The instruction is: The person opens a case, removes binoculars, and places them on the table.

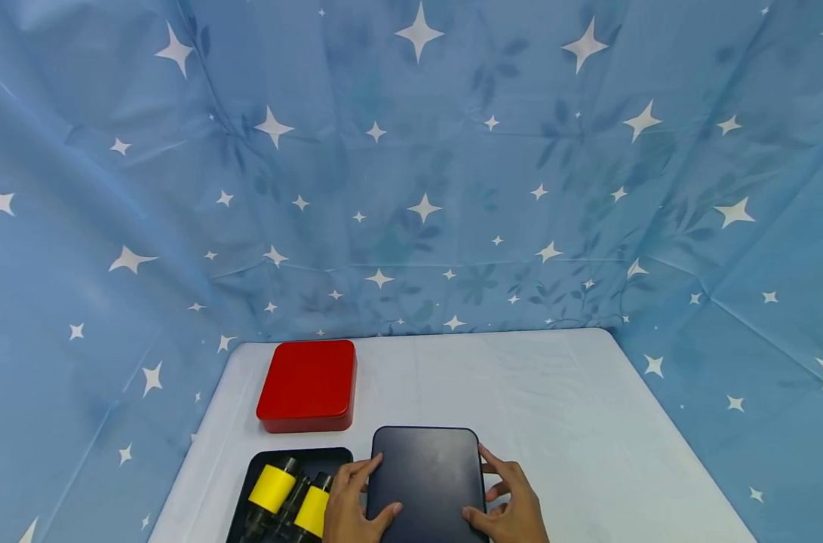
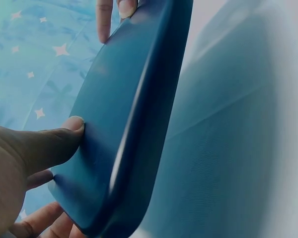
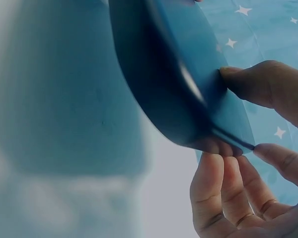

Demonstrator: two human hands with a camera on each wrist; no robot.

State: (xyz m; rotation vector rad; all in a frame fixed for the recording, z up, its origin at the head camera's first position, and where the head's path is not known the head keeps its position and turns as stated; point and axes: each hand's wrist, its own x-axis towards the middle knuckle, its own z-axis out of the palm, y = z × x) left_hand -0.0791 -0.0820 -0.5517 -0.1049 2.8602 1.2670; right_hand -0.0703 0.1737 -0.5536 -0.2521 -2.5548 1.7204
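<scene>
Both hands hold a black rectangular lid (image 1: 426,483) with rounded corners, top face up, raised above the white table. My left hand (image 1: 353,501) grips its left edge, thumb on top and fingers round the side. On the right edge, my right hand (image 1: 513,501) pinches it with the thumb on top and the other fingers at the side and below. Both wrist views show the lid's rounded rim close up. Left of the left hand, binoculars (image 1: 272,489) with yellow bands lie in an open black box (image 1: 248,471), cut off by the bottom of the head view.
A red box (image 1: 309,381) stands at the back left of the white table (image 1: 520,400), behind the black box. Blue cloth (image 1: 425,166) with white stars hangs behind the table and along both sides.
</scene>
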